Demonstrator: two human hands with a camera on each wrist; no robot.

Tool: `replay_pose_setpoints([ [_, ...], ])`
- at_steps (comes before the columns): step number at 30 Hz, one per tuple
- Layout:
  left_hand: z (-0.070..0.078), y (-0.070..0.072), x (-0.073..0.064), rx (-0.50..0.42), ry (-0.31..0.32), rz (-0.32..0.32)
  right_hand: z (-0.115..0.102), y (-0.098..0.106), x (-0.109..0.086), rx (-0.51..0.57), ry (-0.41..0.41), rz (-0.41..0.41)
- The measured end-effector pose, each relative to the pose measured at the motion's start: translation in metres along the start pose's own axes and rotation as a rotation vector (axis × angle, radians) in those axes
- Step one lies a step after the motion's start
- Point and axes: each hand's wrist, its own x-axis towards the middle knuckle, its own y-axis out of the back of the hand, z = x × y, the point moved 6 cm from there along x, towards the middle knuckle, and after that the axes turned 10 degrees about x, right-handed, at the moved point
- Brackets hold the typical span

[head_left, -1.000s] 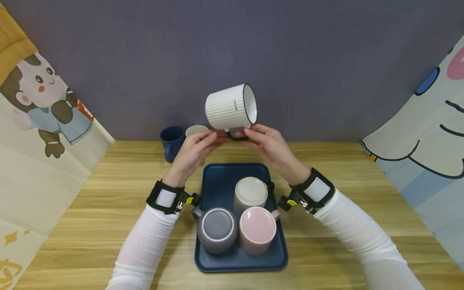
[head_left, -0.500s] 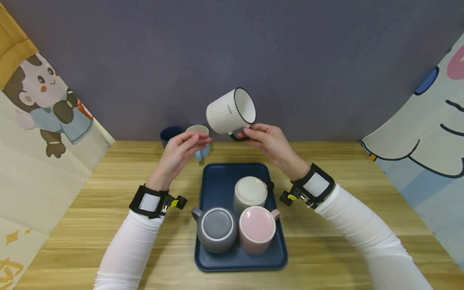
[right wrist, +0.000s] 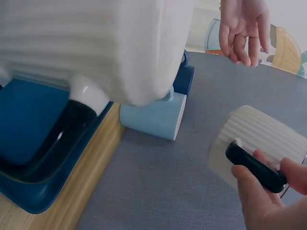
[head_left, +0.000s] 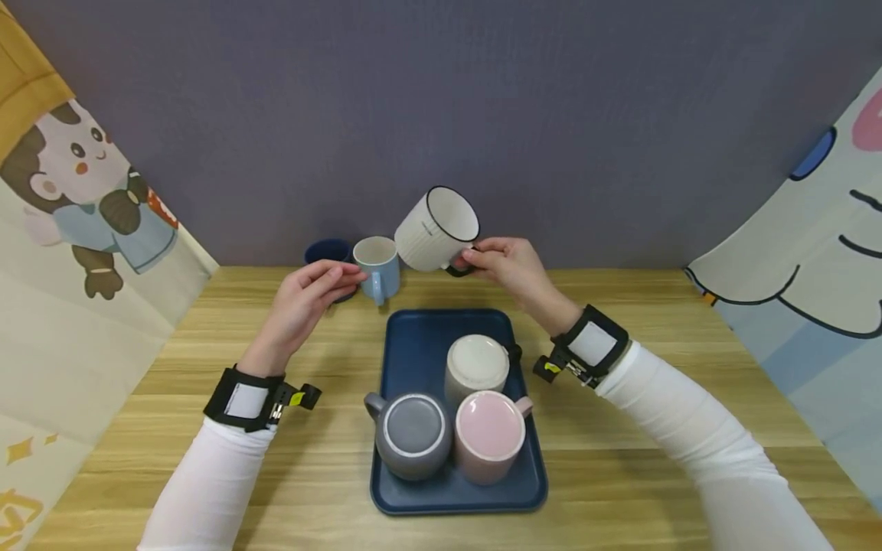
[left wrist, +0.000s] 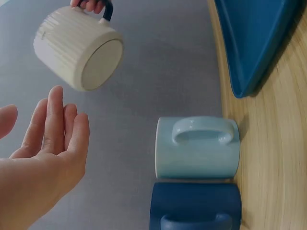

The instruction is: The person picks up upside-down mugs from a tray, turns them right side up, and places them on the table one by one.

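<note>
A white ribbed mug [head_left: 429, 237] with a black rim hangs tilted above the back of the table, its mouth toward the camera. My right hand [head_left: 513, 272] pinches its black handle [right wrist: 254, 167] between thumb and fingers. Off to the left, my left hand [head_left: 303, 302] holds nothing, its fingers extended and the thumb apart in the left wrist view. Its fingertips overlap the edge of a light blue mug [head_left: 386, 280], which stands upright against the back wall. Beside that, a dark blue mug [left wrist: 192, 203] is partly hidden behind my left hand in the head view.
A dark blue tray [head_left: 413, 337] lies mid-table, bearing three upturned mugs: a white one [head_left: 478, 363] with a black handle, a grey one [head_left: 415, 428] and a pink one [head_left: 490, 425]. A grey wall [head_left: 586, 153] closes off the back.
My left hand has let go of the white mug and moved left and down. My right hand keeps the handle while the mug drops lower and its mouth turns upward.
</note>
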Motion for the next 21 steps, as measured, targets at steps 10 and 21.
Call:
replay_pose_setpoints([
  [10, 0.000, 0.008, -0.006, 0.045, 0.004, 0.005, 0.008, 0.007, 0.016, -0.267, -0.098, 0.051],
  [21, 0.000, 0.011, -0.011, 0.062, 0.010, -0.004, 0.015, 0.006, 0.034, -0.293, -0.167, 0.021],
])
